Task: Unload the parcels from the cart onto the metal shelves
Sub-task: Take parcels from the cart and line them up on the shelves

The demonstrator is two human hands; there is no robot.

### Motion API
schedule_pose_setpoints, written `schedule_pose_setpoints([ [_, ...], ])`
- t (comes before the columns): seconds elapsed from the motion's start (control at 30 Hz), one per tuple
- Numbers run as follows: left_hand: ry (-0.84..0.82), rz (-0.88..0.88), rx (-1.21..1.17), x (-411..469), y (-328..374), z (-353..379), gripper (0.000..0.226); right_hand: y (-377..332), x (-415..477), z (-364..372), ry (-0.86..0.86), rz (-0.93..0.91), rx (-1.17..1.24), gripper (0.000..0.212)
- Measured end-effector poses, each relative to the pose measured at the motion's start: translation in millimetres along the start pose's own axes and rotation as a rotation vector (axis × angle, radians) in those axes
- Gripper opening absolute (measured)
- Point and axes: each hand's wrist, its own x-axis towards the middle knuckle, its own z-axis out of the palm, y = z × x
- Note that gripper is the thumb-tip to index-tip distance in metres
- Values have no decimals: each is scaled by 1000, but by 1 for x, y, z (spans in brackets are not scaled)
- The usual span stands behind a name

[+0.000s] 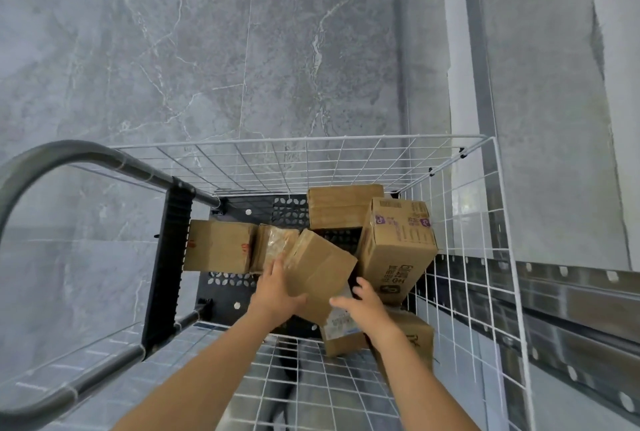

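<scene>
Mesh walls of white wire are ringing the cart (221, 295), and both arms are reaching down over the near wall to get at the load. Grey handle (52, 156) is curving up at the left end. A holed shelf beam (571, 306) is running just outside the right wall, and grey marbled floor (173, 49) is showing all round.

Seven parcels (343, 207) are sitting in the cart, as far as can be counted. The box (318, 271) is tilting in the middle, leaning over its neighbours. A left parcel (218, 247) and a taped packet (273, 243) are lying beside it. A printed parcel (398, 250) is leaning against the right wall, crowding the box on that side. A labelled parcel (341, 330) is lying under the box's near edge, and a corner parcel (415, 337) is sitting partly hidden under the right wrist.

The left hand (277, 292) is grasping the box, fingers (277, 262) along its left side and thumb on the near face. The right hand (369, 306) is grasping the near right corner, its fingers (360, 286) curling into the gap beside the printed parcel.
</scene>
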Motion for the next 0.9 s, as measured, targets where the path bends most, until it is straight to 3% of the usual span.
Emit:
schedule_pose_setpoints([
  [0.1, -2, -37, -220, 4, 4, 10, 99, 2, 6, 9, -47, 7, 155, 95],
  [0.33, 3, -66, -307, -26, 12, 1, 97, -9, -23, 18, -57, -20, 263, 80],
  [0.5, 62, -6, -342, -62, 26, -40, 101, -45, -73, 15, -55, -109, 220, 16],
  [0.8, 238, 350, -358, -146, 96, -141, 86, -140, -202, -4, 4, -301, 160, 43],
  [0.9, 303, 474, -349, -182, 125, -171, 79, -166, -252, -10, 42, -387, 143, 39],
])
